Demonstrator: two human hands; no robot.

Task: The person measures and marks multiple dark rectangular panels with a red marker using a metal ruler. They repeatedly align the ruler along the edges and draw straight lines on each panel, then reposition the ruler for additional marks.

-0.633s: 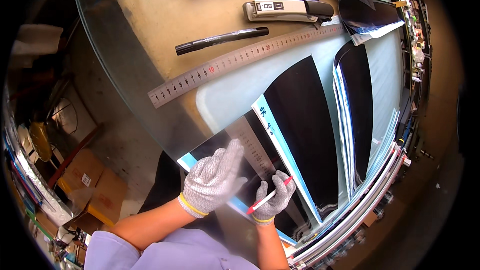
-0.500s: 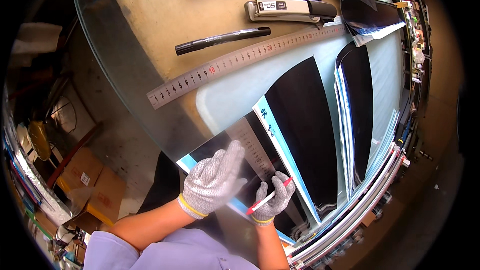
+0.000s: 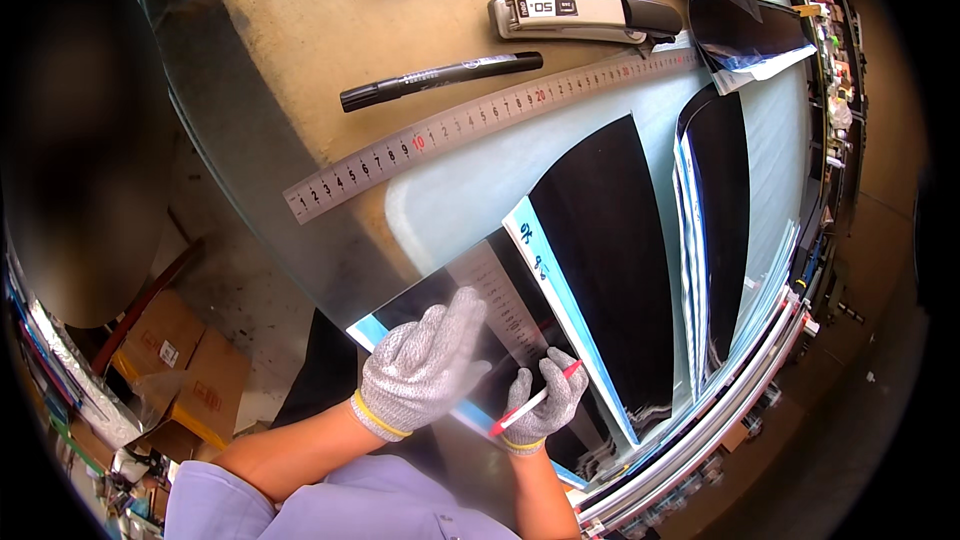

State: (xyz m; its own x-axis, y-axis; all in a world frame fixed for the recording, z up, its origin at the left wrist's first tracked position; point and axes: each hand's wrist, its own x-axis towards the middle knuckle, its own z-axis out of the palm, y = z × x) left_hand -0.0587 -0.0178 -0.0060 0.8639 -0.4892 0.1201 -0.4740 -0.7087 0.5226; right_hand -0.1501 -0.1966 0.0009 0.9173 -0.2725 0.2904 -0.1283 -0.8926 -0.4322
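Note:
Both my hands wear grey knit gloves with yellow cuffs. My left hand (image 3: 420, 365) is open, fingers stretched out above the near left part of a glossy black sheet (image 3: 408, 302) with a pale blue edge; I cannot tell whether it touches. My right hand (image 3: 540, 405) is closed around a slim red-and-white pen (image 3: 527, 410), low over the same sheet. A pale ruler (image 3: 492, 300) lies across this sheet, its lower part hidden by my right hand. Just right of it stands a black sheet (image 3: 610, 240) with a blue-white edge strip (image 3: 560, 305) bearing handwriting.
A long steel ruler (image 3: 440, 134) crosses the glass-topped table. Beyond it lie a black marker (image 3: 440, 80) and a stapler (image 3: 580, 18). More black sheets (image 3: 722, 210) and blue-white sheets are stacked on the right. Cardboard boxes (image 3: 185, 370) stand on the floor at left.
A large dark blurred shape has come into view at the far left. The view has shifted slightly. My hands keep nearly the same pose, and the pen is still in my right hand.

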